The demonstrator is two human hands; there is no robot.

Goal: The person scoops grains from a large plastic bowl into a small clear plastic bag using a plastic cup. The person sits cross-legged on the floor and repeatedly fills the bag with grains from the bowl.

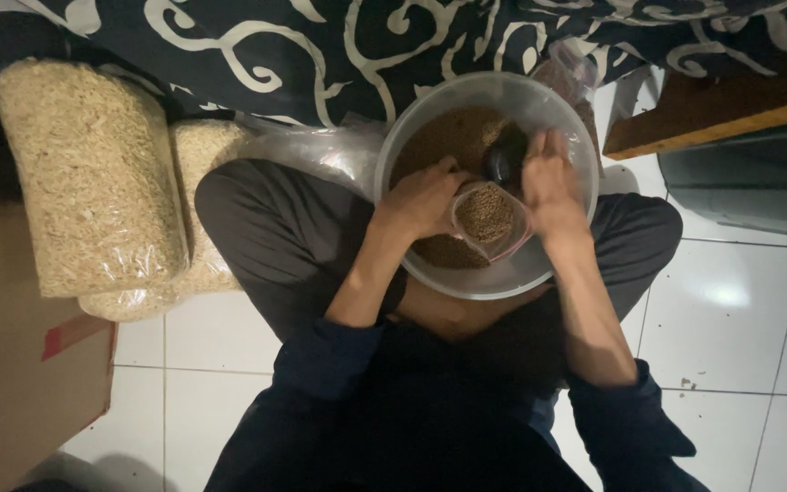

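Note:
A round clear plastic bowl (539, 264) rests on my crossed legs, partly filled with fine brown granules (448, 137). My left hand (421, 196) holds open a small clear plastic bag (489, 219) that is partly full of the same granules. My right hand (548, 178) is at the bag's other side and grips a dark scoop (505, 162) just above the bag's mouth. Both hands are inside the bowl.
Two large clear sacks of pale shavings (88, 173) lie on the left, one (207, 196) partly behind my knee. A brown cardboard box (20, 364) sits lower left. A dark patterned cloth (321, 46) lies behind. A wooden furniture edge (712, 114) is upper right. White floor tiles (730, 301).

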